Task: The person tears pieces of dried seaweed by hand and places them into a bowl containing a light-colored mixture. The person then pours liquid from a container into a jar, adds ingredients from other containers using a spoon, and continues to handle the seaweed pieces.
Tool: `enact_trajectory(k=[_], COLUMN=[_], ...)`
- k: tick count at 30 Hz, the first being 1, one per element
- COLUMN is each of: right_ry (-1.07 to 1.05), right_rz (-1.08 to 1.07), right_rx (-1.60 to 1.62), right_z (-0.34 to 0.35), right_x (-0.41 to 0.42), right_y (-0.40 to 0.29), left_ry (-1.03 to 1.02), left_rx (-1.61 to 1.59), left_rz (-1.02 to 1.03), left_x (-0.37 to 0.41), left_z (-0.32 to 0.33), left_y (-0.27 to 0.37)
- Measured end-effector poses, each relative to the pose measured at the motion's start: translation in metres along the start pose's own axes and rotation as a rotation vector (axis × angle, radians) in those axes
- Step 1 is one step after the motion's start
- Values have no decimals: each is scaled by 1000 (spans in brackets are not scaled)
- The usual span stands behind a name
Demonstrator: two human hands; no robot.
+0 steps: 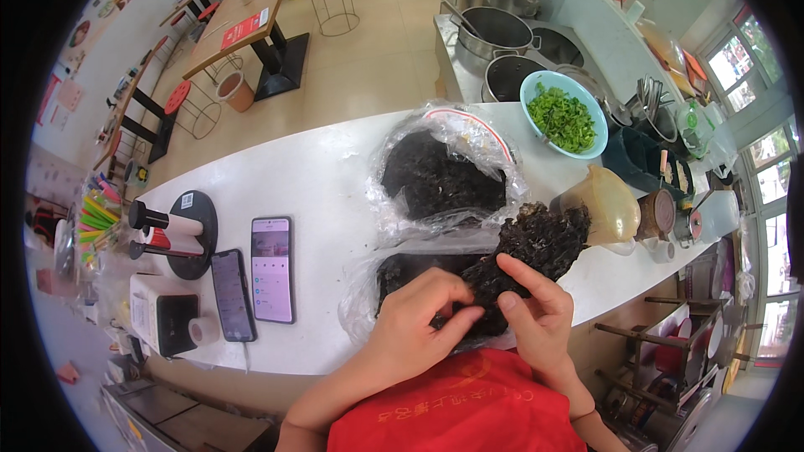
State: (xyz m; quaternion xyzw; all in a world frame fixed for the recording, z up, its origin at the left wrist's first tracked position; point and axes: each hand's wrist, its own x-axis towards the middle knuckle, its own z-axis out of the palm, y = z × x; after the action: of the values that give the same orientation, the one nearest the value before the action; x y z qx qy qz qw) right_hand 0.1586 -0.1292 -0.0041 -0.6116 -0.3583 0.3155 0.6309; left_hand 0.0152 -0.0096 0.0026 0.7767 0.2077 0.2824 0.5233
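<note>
Both hands hold a ragged sheet of dark dried seaweed (545,240) above the near edge of the white counter. My left hand (433,317) pinches its lower left part between thumb and fingers. On the sheet's right side, my right hand (534,307) grips with thumb and index finger. Beneath them, a plastic bag (361,301) with flat dark seaweed (408,270) lies partly hidden by the hands. Beyond it, a round container lined with clear plastic (383,201) holds more dark seaweed (440,176).
Two smartphones (272,270) (233,295) and a black cup-lid stand (210,232) are at left. A blue bowl of chopped greens (562,114), a yellowish plastic jug (606,207) and jars stand at right. Steel pots (496,37) sit behind the counter.
</note>
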Motion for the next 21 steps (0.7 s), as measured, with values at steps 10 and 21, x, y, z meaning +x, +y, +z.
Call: enact_trajectory(k=[10,21], right_ry=[-48,137], right_rz=[-150,60], right_rx=[-234,44], right_z=[5,-11], right_x=[2,2], right_y=[-1,0], left_ry=[140,101], left_rx=[159,376], left_rz=[197,271], left_x=[3,1], left_z=[3,-17], left_y=[-4,-5])
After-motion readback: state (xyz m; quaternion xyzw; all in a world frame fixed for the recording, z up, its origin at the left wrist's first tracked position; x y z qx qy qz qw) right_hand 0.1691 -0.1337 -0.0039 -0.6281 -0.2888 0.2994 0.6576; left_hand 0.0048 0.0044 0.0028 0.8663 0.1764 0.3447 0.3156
